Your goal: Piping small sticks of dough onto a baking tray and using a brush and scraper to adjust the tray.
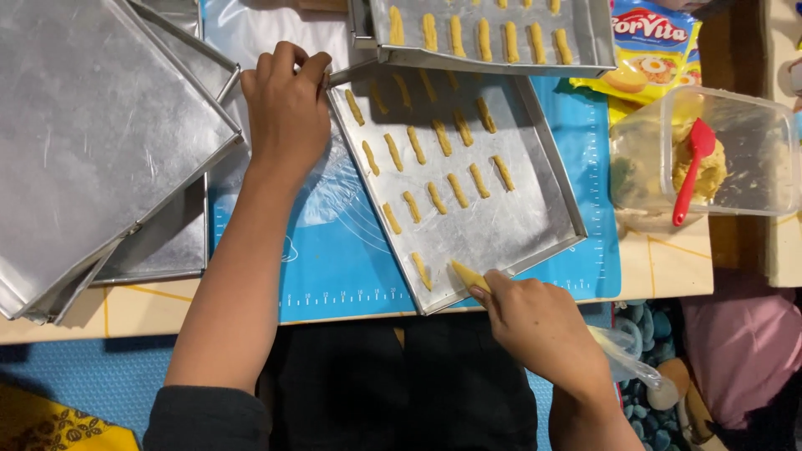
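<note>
A metal baking tray [535,225] lies tilted on a blue mat, with several short yellow dough sticks [436,198] in rows on it. My left hand [286,108] grips the tray's far left corner. My right hand [539,321] holds a clear piping bag [622,355] filled with yellow dough, its tip [466,274] touching the tray near the front edge, beside the nearest dough stick [421,270].
A second tray [585,50] with dough sticks sits at the back. Stacked empty trays [92,142] lie at the left. A clear plastic tub [752,150] at the right holds dough and a red spatula [692,167]. A yellow packet [656,50] lies behind it.
</note>
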